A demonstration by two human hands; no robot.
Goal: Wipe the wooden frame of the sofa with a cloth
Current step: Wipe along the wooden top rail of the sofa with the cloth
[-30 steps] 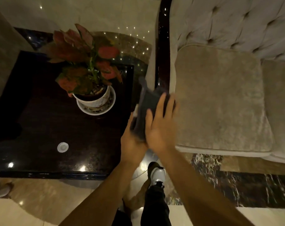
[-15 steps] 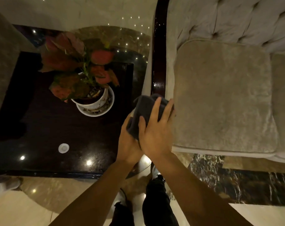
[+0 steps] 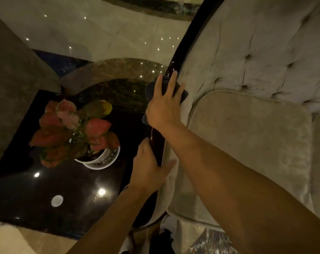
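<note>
The sofa's dark glossy wooden frame (image 3: 175, 59) runs along the top of the armrest, from lower centre up to the top right. My right hand (image 3: 163, 107) lies flat on a dark grey cloth (image 3: 151, 88) and presses it onto the frame, fingers spread. Lower on the same rail, my left hand (image 3: 148, 169) grips the wood, thumb on the sofa side and fingers on the outer side. The cloth shows only around my right fingers and at the wrist edge.
A dark glossy side table (image 3: 45, 198) stands left of the armrest, with a potted red-leaved plant (image 3: 76, 129) in a white pot and a small white disc (image 3: 57, 200). The beige tufted sofa (image 3: 256, 61) and its seat cushion (image 3: 247, 153) fill the right. Another upholstered piece (image 3: 14, 88) is far left.
My right hand has slid the cloth up along the rail, away from me. My left hand has let go of the cloth and now grips the bare wood lower down. The view has moved closer.
</note>
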